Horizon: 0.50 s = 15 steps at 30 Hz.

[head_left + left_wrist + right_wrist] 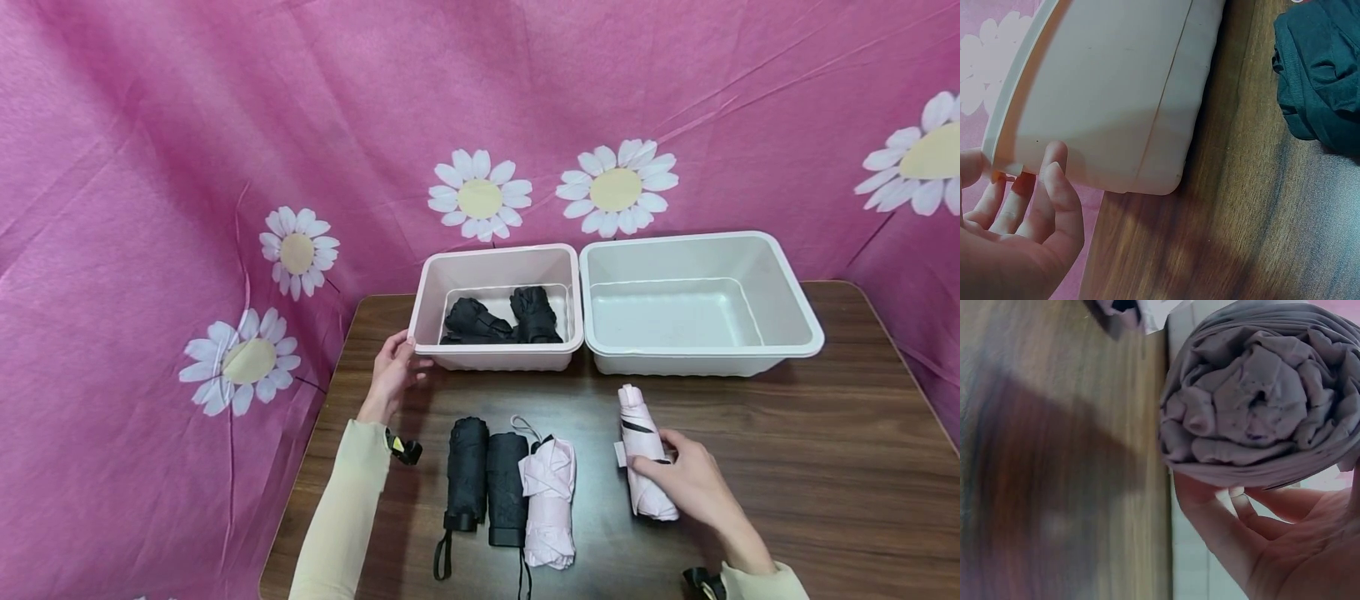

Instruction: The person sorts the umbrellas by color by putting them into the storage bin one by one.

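A folded pale pink umbrella (637, 437) is gripped around its lower half by my right hand (693, 479). In the right wrist view the rolled end of this umbrella (1260, 394) faces the camera, with the fingers beneath it. At the smaller bin (498, 358), my left hand (392, 375) grips the front left corner of the rim. The left wrist view has the thumb over the rim and the fingers (1060, 194) under it. Folded black umbrellas (534, 312) lie inside that bin.
Two folded black umbrellas (467, 467) and another pink umbrella (550, 517) lie side by side on the wooden table (847, 417) between my arms. Right beside the smaller bin stands a larger white bin (705, 365). A pink cloth with daisies (300, 108) hangs behind them.
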Motion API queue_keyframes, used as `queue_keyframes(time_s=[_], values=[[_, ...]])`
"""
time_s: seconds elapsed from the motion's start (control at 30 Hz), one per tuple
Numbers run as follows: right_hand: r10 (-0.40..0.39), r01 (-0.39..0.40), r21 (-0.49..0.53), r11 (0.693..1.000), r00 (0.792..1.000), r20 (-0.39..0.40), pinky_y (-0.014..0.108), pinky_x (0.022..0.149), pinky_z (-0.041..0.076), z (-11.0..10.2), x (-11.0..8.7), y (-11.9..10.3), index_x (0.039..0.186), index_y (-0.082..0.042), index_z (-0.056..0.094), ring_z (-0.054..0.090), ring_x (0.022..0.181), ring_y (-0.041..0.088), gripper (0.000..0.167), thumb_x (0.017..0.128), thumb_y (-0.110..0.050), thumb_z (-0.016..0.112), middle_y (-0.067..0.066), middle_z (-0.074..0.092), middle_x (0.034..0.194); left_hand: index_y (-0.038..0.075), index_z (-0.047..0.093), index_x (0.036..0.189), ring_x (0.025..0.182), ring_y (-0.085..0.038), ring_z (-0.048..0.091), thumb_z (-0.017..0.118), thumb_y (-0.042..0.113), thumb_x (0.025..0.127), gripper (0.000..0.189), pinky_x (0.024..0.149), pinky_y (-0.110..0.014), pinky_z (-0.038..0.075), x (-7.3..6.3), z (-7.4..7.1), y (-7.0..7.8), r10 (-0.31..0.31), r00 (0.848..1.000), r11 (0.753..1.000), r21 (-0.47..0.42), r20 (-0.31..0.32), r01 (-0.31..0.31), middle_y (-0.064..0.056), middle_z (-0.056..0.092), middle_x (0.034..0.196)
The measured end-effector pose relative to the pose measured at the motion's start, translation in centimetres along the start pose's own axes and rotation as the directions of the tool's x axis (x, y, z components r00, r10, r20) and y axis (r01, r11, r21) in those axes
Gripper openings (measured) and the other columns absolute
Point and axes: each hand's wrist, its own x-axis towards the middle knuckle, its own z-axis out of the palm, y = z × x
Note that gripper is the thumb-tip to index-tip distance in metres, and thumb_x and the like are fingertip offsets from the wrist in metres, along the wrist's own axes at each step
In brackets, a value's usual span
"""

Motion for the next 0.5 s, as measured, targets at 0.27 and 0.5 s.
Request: queue_keyframes(time_s=[0.27,0.5], values=[[-0.059,0.062,0.064,0.996,0.997,-0.054,0.026,0.066,0.049,-0.4,-0.4,-1.3,0.128,0.003,0.054,0.061,0.082,0.016,0.06,0.084,-0.032,0.072,0.02,0.068,0.103,0.013,0.043,0.138,0.079,-0.019,0.07,0.05,0.025,0.101,0.04,0.067,-0.031,0.053,-0.1,0.0,0.1,0.003,1.0,1.0,-0.002,-0.003,-0.003,-0.011,0.06,0.124],[-0.092,0.104,0.14,0.985,0.992,-0.087,0.024,0.064,0.052,-0.5,-0.4,-2.3,0.13,0.001,0.054,0.062,0.079,0.01,0.056,0.085,-0.027,0.073,0.021,0.068,0.105,0.012,0.043,0.139,0.078,-0.018,0.07,0.049,0.025,0.102,0.039,0.064,-0.029,0.053,-0.1,0.0,0.1,0.006,1.0,1.0,-0.005,-0.001,-0.006,-0.015,0.058,0.128]])
